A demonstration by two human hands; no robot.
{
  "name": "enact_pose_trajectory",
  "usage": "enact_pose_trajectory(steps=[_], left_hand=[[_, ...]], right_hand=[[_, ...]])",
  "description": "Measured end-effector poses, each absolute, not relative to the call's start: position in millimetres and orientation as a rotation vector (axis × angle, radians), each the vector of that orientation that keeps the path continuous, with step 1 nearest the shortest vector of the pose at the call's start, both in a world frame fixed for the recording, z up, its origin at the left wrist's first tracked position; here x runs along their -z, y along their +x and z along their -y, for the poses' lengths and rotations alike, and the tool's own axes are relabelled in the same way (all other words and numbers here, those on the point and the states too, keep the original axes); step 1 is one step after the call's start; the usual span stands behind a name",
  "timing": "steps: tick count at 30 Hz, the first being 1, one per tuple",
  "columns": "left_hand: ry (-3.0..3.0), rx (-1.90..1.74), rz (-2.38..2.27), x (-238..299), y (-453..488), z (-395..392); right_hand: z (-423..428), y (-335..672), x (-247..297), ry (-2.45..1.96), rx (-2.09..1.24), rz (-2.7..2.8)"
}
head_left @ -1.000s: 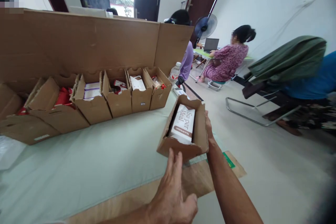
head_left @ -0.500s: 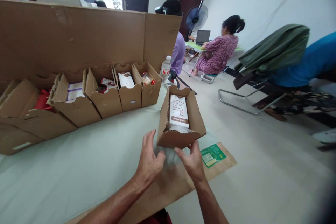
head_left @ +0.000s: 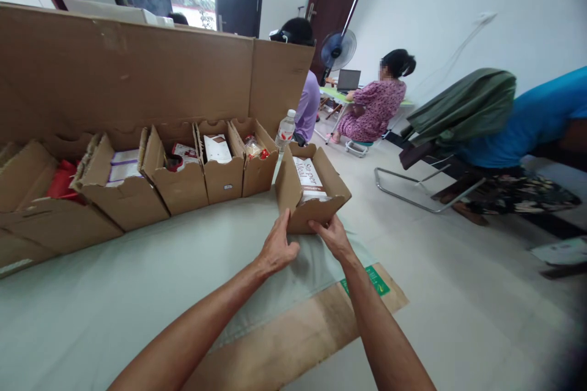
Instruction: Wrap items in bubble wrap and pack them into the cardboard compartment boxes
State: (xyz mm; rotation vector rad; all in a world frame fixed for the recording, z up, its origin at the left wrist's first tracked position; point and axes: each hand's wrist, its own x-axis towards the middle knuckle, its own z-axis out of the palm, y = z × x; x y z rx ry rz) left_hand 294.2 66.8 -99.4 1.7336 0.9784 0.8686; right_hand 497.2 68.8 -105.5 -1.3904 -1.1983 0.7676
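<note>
A cardboard bin (head_left: 315, 215) stands at the right end of the cloth-covered table, tilted slightly, with a white "Super Meal" box (head_left: 308, 179) inside. My right hand (head_left: 335, 238) grips its lower front right corner, thumb on the front wall and the other fingers partly hidden behind the corner. At the front left corner, my left hand (head_left: 277, 247) has its fingers stretched toward the bin and its thumb apart. Its fingertips are at the wall; I cannot tell how firmly they touch.
A row of cardboard bins (head_left: 186, 186) runs leftward, holding packets and boxes. Behind them rises a tall cardboard panel (head_left: 183, 73). A water bottle (head_left: 285, 129) stands behind the held bin. Brown board (head_left: 293, 324) edges the table. Several people sit beyond, near a fan (head_left: 338, 50).
The bin has moved away from me and lower, toward the row's right end. Both hands have reached forward with it, and my left hand has come closer to its corner.
</note>
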Motion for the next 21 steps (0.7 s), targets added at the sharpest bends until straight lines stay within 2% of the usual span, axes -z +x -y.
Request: enact_pose_trajectory(steps=[4,11,21], left_hand=[[1.830,-0.841,-1.003,112,286,-81],[1.998,-0.758,-1.049,138,273,-57],[2.082,-0.705,-1.080,147,275,-57]], right_hand=[[-97,504,104,-1.358,-0.816,1.246],[-139,521,97,-1.298,-0.907,1.328],[-209,526,88,-1.236,-0.908,1.402]])
